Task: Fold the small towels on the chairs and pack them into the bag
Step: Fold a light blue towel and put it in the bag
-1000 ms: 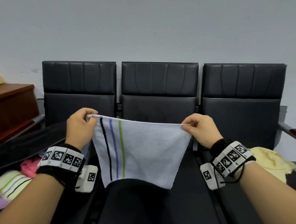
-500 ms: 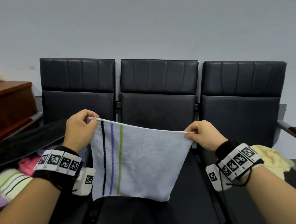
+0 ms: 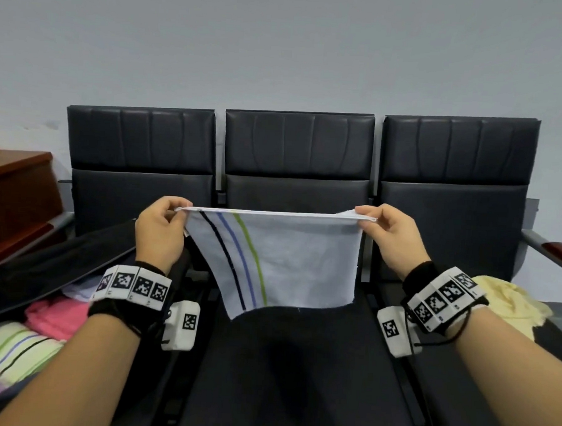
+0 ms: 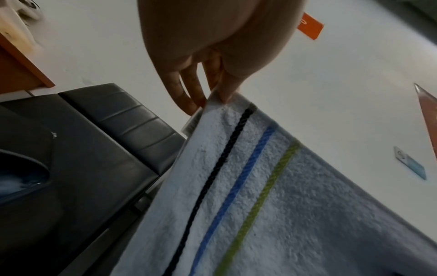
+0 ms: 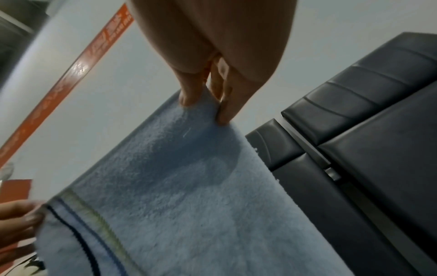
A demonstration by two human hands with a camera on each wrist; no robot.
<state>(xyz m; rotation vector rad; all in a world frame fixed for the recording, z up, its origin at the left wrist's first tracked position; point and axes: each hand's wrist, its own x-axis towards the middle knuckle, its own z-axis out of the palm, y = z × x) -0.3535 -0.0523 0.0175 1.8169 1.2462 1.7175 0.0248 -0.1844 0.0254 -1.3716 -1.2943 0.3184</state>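
Note:
A pale blue towel (image 3: 296, 262) with black, blue and green stripes hangs stretched in the air over the middle chair seat (image 3: 298, 360). My left hand (image 3: 161, 229) pinches its top left corner, and my right hand (image 3: 385, 238) pinches the top right corner. The left wrist view shows my thumb and fingers (image 4: 187, 93) clamped on the striped end of the towel (image 4: 272, 205). In the right wrist view my fingertips (image 5: 189, 97) nip the plain end of the towel (image 5: 189, 186). At the lower left an open black bag (image 3: 49, 269) holds folded towels (image 3: 15, 352).
A crumpled yellow towel (image 3: 509, 303) lies on the right chair seat. Three black chairs (image 3: 299, 145) stand in a row against a grey wall. A brown wooden cabinet (image 3: 13, 192) stands at the far left, beside the bag. An armrest (image 3: 557, 250) juts out at the right.
Both hands have moved apart and pulled the top edge taut and level. The towel's lower edge has swung up and away from me; the grip on both corners is unchanged.

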